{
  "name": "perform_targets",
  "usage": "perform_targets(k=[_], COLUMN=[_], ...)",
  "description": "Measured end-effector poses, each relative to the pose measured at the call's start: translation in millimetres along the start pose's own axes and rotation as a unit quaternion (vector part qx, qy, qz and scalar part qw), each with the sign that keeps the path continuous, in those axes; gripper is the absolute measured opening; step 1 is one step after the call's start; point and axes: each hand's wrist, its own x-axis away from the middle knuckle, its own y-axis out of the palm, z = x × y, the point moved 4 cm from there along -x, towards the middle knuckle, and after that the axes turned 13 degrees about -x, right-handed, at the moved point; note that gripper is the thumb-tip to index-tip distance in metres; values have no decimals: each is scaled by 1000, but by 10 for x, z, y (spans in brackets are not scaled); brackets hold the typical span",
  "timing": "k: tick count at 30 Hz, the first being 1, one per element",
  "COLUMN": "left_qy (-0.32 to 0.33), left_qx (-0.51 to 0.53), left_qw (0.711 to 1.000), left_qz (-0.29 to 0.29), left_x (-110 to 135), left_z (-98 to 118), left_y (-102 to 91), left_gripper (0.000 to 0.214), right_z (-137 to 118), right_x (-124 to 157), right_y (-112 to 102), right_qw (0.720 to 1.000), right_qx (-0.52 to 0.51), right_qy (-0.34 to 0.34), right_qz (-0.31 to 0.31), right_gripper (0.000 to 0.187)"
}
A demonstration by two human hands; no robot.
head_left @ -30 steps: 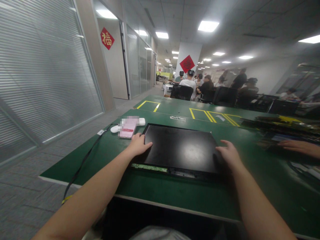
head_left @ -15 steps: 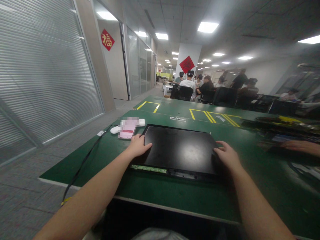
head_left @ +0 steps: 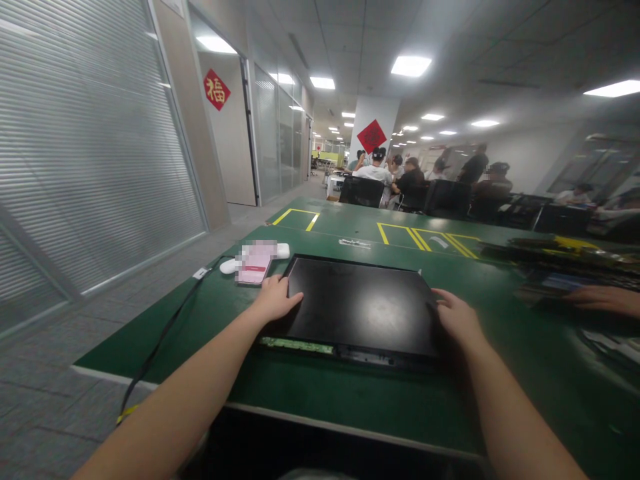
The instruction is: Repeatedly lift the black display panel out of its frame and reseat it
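Observation:
A black flat display panel (head_left: pixel 363 303) lies on the green table (head_left: pixel 320 393) in front of me, with a thin green circuit strip (head_left: pixel 296 345) along its near edge. My left hand (head_left: pixel 275 298) grips the panel's left edge, fingers curled over it. My right hand (head_left: pixel 456 317) holds the right edge, fingers wrapped down the side. The panel's far edge looks slightly raised.
A pink phone (head_left: pixel 254 264) and a white charger (head_left: pixel 229 266) with a black cable (head_left: pixel 165 333) lie left of the panel. Another person's hand (head_left: pixel 600 298) rests at the right by stacked boards (head_left: pixel 555 250). Seated people and chairs fill the background beyond yellow floor-tape marks (head_left: pixel 420 235).
Both hands have closed in on the panel's sides, the right hand moving left onto its edge. The camera has tilted down a little.

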Motion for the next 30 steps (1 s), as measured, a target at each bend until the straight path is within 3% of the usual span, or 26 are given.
perform_targets(k=[8,19,25,30], left_qy=[-3,5,5,6], left_qx=[4,-15,-7,-4], left_qw=[1000,1000,1000,1000], left_qz=[0,5,5,1], left_x=[8,-25,-21,-29], left_z=[5,-34,-25,-33], left_y=[-5,40,23,38], left_gripper=[62,63,61,63], right_z=[32,-146,-155,-53], right_x=[-7,98,78,7], right_y=[-26,-125,23,-20], right_qw=[998,1000,992,986], right_qx=[-38,-4,-125,-149], right_qy=[2,6,-6,-32], right_qz=[46,26,-10,61], right_gripper=[46,46,38,30])
